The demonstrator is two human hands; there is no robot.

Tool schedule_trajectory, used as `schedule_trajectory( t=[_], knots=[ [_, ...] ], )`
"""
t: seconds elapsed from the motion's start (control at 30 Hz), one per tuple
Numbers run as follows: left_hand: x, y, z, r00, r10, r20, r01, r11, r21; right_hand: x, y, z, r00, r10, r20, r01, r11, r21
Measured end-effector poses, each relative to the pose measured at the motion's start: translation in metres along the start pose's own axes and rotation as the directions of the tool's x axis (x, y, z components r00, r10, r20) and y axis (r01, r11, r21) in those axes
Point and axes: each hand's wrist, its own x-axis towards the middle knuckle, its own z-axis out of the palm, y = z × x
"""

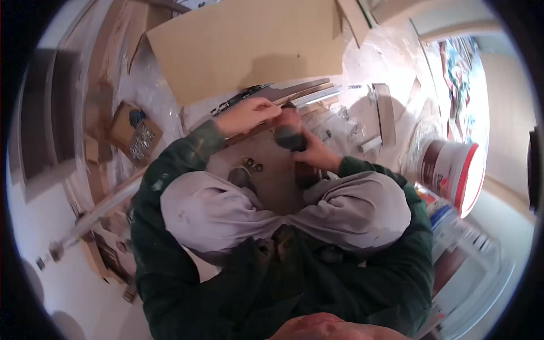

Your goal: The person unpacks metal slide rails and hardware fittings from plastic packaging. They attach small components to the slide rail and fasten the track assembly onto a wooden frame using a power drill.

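Note:
My right hand (pixel 318 153) is closed around a red-and-black tool (pixel 289 126), smeared by motion; it looks like a cordless drill. Close to its far end is my left hand (pixel 252 115), fingers drawn together in a pinch. What those fingers hold, if anything, is hidden. Below the hands, between my knees, a few small round brass-coloured pieces (pixel 253 164) lie on the floor. Just beyond the hands are long strips of wood and light trim (pixel 314 96), with a dark slotted strip (pixel 241 97) at their left.
A large cardboard sheet (pixel 243 51) spreads ahead. At left sits an open cardboard box (pixel 136 133) with many small metal pieces. To the right are a white bucket with a red rim (pixel 447 173) and a clear plastic container (pixel 470 266). Plastic film (pixel 391 56) covers parts of the floor.

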Motion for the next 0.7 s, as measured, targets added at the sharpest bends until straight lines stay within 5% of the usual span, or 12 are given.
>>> schedule_trajectory(
  t=[0.03, 0.1, 0.13, 0.2, 0.27, 0.33, 0.4, 0.6, 0.7],
  knots=[
    [-0.001, -0.017, -0.009, 1.000, -0.007, -0.027, 0.006, 0.999, -0.039, -0.001, 0.000, -0.012, 0.999, 0.012, 0.044, -0.011, 1.000, -0.017],
    [-0.004, -0.062, -0.027, 0.926, 0.348, -0.142, -0.328, 0.933, 0.150, -0.007, -0.015, -0.041, 0.993, 0.099, 0.058, -0.105, 0.987, 0.119],
    [-0.008, -0.079, -0.036, 0.924, 0.338, -0.178, -0.319, 0.939, 0.127, -0.008, -0.038, -0.056, 0.986, 0.155, 0.056, -0.158, 0.986, 0.054],
    [-0.015, -0.102, -0.047, 0.862, 0.404, -0.306, -0.202, 0.828, 0.523, -0.012, -0.038, -0.087, 0.974, 0.224, 0.026, -0.225, 0.972, 0.061],
    [-0.027, -0.104, -0.038, 0.844, 0.383, -0.375, -0.129, 0.824, 0.552, -0.022, -0.042, -0.111, 0.953, 0.300, -0.029, -0.298, 0.952, 0.076],
    [-0.028, -0.108, -0.033, 0.819, 0.380, -0.429, -0.070, 0.809, 0.583, -0.030, -0.051, -0.131, 0.973, 0.039, -0.225, -0.037, 0.999, 0.015],
    [-0.023, -0.118, -0.025, 0.806, 0.513, -0.294, -0.136, 0.645, 0.752, -0.034, -0.046, -0.153, 0.972, 0.092, -0.214, -0.112, 0.990, -0.081],
    [-0.009, -0.113, -0.014, 0.865, 0.455, -0.211, -0.063, 0.517, 0.854, -0.021, -0.054, -0.162, 0.961, -0.002, -0.275, -0.103, 0.925, -0.367],
    [-0.007, -0.116, -0.013, 0.885, 0.405, -0.229, -0.010, 0.509, 0.861, -0.011, -0.051, -0.164, 0.938, 0.158, -0.307, -0.279, 0.872, -0.402]
  ],
)
